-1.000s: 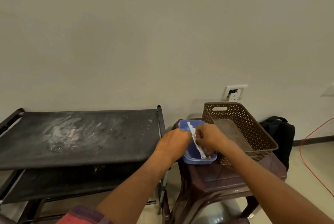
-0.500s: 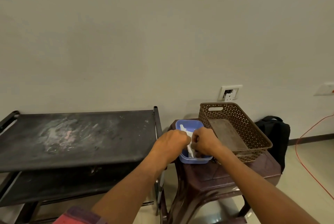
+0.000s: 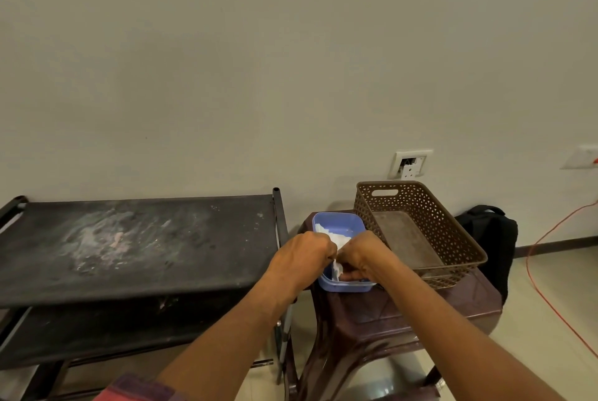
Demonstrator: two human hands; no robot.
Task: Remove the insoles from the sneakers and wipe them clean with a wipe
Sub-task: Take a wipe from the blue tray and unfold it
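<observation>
On the stool (image 3: 404, 306) beside the basket (image 3: 453, 238), I see left hand (image 3: 301, 258) and right hand (image 3: 362, 255) pinching a wipe (image 3: 337, 268) over the tub (image 3: 336, 222).

tub (image 3: 349, 288) glossy plastic | basket (image 3: 453, 232) perforated plastic | rack top (image 3: 136, 238) possibly cloth, scuffed

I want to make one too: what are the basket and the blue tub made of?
Basket: looks like brown moulded plastic, matte, with lattice-cut walls. Tub: probably blue plastic, smooth and slightly shiny, with a thin rounded rim.
</observation>
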